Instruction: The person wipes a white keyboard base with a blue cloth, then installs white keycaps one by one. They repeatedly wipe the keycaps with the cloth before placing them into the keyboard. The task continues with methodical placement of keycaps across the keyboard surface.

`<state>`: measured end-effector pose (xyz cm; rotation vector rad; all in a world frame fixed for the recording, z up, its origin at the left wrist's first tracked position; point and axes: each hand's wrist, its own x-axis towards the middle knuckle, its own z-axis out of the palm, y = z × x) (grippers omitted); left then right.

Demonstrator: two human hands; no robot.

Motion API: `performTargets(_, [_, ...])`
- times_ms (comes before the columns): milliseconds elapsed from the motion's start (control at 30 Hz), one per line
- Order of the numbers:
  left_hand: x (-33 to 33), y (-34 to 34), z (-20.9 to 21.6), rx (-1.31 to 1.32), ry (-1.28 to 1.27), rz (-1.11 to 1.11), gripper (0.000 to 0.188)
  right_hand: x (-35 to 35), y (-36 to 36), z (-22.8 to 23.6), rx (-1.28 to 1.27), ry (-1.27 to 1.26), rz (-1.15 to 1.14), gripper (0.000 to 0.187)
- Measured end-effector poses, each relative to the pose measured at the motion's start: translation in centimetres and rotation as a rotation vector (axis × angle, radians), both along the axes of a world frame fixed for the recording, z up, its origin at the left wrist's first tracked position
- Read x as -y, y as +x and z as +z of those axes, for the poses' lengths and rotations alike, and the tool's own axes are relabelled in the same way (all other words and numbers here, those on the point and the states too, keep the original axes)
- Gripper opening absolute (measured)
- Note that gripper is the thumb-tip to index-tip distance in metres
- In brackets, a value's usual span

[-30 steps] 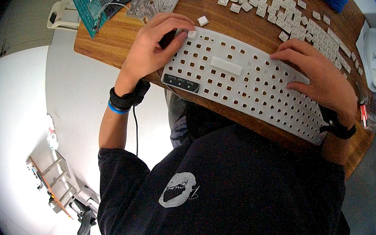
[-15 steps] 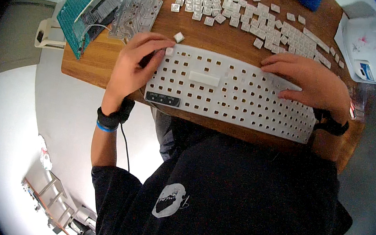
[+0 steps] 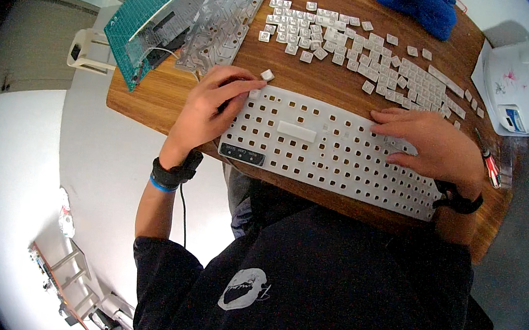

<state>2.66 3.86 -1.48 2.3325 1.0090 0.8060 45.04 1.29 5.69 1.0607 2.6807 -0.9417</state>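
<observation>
**Keyboard plate [image 3: 334, 155] laid along counter [image 3: 326, 86]**

By the curled left hand [image 3: 211, 103], a white key [image 3: 255, 94] is touched at the plate's far left corner; whether it is gripped cannot be told. A black strip [image 3: 241, 154] is set near left. The long axis is run left to right, dipping rightward, partly covered by the loosely spread right hand [image 3: 433, 144].
</observation>
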Motion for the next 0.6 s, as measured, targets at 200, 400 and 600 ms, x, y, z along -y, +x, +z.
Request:
performTargets(200, [0.2,0.0,0.6,-0.007,-0.049,0.008,0.032,1.0,-1.0,-0.1,0.009,0.066,-0.034,0.044])
performTargets(400, [-0.1,-0.2,2.6,-0.089,-0.153,-0.071,0.04,1.8,-2.7,1.3,0.067,0.037,-0.092,0.047])
performTargets(600, [-0.5,0.5,4.6,-0.179,-0.121,-0.133,0.044,1.9,-2.0,0.2,-0.004,0.082,-0.062,0.038])
